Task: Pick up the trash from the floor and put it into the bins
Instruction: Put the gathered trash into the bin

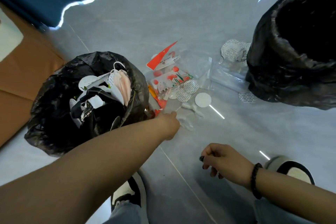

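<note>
Partway through, by the look of it. Left bin (54, 114), black liner, already has trash in it: face masks (121, 82), white discs, dark wrapper scraps. Still a fair pile on the floor (236, 151) between the two bins: orange-red packets right against the left bin's rim, a tulip-print packet (171, 78), clear plastic bags (225, 76), several round foil seals (187, 92), a plain white disc (203, 100), some cotton-like white bits (192, 111). More foil seals sit tight against the right bin (291, 51); its inside is too dark to tell whether anything is in there.

Grip state:
- Left hand (168, 125) is stretched out low to the floor at the near edge of the pile, just beside the left bin. Fingers are pointed away from the camera and hidden, touching or almost touching a clear wrapper/white bits. Cannot tell if it has hold of anything.
- Right hand (225, 160) is near the person's shoe (291, 169), well apart from the pile. Fingers loosely curled, nothing visible in it — idle.

Judgement: bulk of the pickup is still left.
</note>
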The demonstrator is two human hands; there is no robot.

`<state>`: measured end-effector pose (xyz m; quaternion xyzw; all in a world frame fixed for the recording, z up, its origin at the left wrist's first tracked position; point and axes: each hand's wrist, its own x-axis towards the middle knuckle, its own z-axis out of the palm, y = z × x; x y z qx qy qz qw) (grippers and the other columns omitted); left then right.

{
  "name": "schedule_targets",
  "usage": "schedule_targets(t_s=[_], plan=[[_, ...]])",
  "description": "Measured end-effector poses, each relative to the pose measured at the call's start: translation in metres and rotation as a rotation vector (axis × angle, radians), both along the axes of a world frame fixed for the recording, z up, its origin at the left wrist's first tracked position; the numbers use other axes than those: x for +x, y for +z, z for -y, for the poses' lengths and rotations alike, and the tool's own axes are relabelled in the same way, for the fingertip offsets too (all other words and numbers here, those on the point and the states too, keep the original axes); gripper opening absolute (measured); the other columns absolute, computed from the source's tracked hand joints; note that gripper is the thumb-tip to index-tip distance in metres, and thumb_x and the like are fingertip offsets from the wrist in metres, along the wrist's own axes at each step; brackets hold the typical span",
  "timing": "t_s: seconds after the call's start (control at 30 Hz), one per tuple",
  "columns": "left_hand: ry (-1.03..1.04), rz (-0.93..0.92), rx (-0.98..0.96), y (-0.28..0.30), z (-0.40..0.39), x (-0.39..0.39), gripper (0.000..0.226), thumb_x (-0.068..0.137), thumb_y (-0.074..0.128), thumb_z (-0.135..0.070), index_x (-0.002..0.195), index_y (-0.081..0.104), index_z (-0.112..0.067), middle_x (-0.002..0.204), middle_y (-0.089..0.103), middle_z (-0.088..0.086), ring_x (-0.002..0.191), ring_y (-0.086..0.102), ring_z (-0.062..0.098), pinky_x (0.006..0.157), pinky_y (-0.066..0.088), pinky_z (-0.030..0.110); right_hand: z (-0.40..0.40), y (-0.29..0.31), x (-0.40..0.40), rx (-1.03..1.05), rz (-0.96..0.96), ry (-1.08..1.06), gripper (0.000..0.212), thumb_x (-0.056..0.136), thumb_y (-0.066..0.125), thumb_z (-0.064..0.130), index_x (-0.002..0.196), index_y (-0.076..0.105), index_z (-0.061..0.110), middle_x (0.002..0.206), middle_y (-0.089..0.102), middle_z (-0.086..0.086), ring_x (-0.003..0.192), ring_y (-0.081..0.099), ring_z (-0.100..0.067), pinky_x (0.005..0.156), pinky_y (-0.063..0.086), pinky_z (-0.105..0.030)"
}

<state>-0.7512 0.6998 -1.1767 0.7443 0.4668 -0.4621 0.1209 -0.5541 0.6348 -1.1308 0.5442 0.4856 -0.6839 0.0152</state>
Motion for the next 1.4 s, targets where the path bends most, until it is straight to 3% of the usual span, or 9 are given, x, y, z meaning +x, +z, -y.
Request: schedule_targets(t_s=[0.13,0.27,0.4,0.57,0.73,0.83,1.03,1.2,1.4], plan=[[0.303,0.417,0.139,0.019,-0.005,-0.007,0.036,0.093,0.052,-0.023,0.128,0.055,-0.018,0.127,0.049,0.006,0.113,0.054,0.028,0.09,0.048,0.04,-0.008,-0.003,0.008,0.215,0.03,-0.1,0.004,0.088,0.06,0.016,0.092,0.059,0.019,0.091,0.063,-0.001,0.065,0.061,-0.015,0.051,0.044,-0.013],[0.472,0.823,0.085,0.054,0.019,0.009,0.023,0.09,0.061,-0.025,0.113,0.066,-0.029,0.117,0.061,-0.007,0.109,0.054,0.008,0.098,0.042,0.028,-0.029,0.005,0.024,0.706,0.086,-0.079,0.053,0.082,0.069,0.026,0.127,0.043,0.037,0.12,0.039,0.009,0.079,0.059,-0.005,0.069,0.047,-0.011],[0.5,1.022,0.042,0.085,0.046,0.024,0.024,0.088,0.067,-0.022,0.111,0.061,-0.026,0.079,0.06,-0.027,0.062,0.05,-0.013,0.06,0.033,0.003,-0.041,0.015,0.031,0.939,0.136,0.253,0.069,0.081,0.069,0.035,0.14,0.034,0.04,0.135,0.027,0.009,0.089,0.055,-0.007,0.078,0.051,-0.021],[1.017,1.271,0.064,0.105,0.054,0.023,0.042,0.079,0.075,-0.013,0.111,0.053,-0.028,0.074,0.061,-0.009,0.06,0.055,0.009,0.061,0.052,0.029,-0.038,0.008,0.026,0.933,-0.02,0.1,0.017,0.084,0.069,0.018,0.101,0.072,0.021,0.086,0.065,0.01,0.076,0.06,-0.006,0.069,0.045,-0.011],[1.728,1.474,-0.074,0.113,0.045,0.02,0.033,0.079,0.068,0.006,0.104,0.063,-0.014,0.08,0.073,0.003,0.071,0.066,0.012,0.063,0.051,0.024,-0.032,0.013,0.016,0.886,0.033,0.04,0.007,0.086,0.064,0.012,0.083,0.069,0.015,0.075,0.064,0.004,0.066,0.06,-0.007,0.064,0.051,-0.019],[1.898,1.633,-0.171,0.114,0.044,0.025,0.049,0.067,0.07,0.006,0.112,0.062,-0.011,0.088,0.073,0.006,0.078,0.069,0.012,0.067,0.055,0.021,-0.028,0.025,0.005,0.549,-0.096,-0.097,0.013,0.089,0.053,0.006,0.094,0.065,0.011,0.081,0.069,-0.006,0.064,0.069,-0.011,0.057,0.056,-0.024],[1.708,1.398,0.093,0.109,0.047,0.027,0.039,0.073,0.071,0.012,0.102,0.069,-0.015,0.102,0.07,0.014,0.093,0.066,0.018,0.083,0.056,0.027,-0.021,0.037,-0.001,0.294,-0.161,-0.203,0.01,0.088,0.055,0.0,0.084,0.063,0.004,0.077,0.066,-0.009,0.065,0.072,-0.019,0.067,0.06,-0.03],[1.295,1.135,0.37,0.101,0.046,0.024,0.015,0.073,0.08,-0.009,0.085,0.075,-0.017,0.076,0.072,0.003,0.066,0.066,0.01,0.065,0.058,0.023,-0.025,0.05,0.003,0.595,-0.049,-0.182,0.026,0.081,0.059,-0.002,0.079,0.065,0.023,0.074,0.064,0.003,0.065,0.068,-0.013,0.069,0.058,-0.028],[0.883,1.042,0.246,0.111,0.036,0.026,0.011,0.079,0.075,-0.014,0.085,0.076,-0.022,0.074,0.07,-0.007,0.067,0.064,0.003,0.068,0.052,0.023,-0.038,0.071,0.004,0.714,-0.221,-0.056,0.037,0.075,0.061,-0.009,0.083,0.066,0.026,0.075,0.065,0.007,0.07,0.064,-0.01,0.074,0.057,-0.029]])
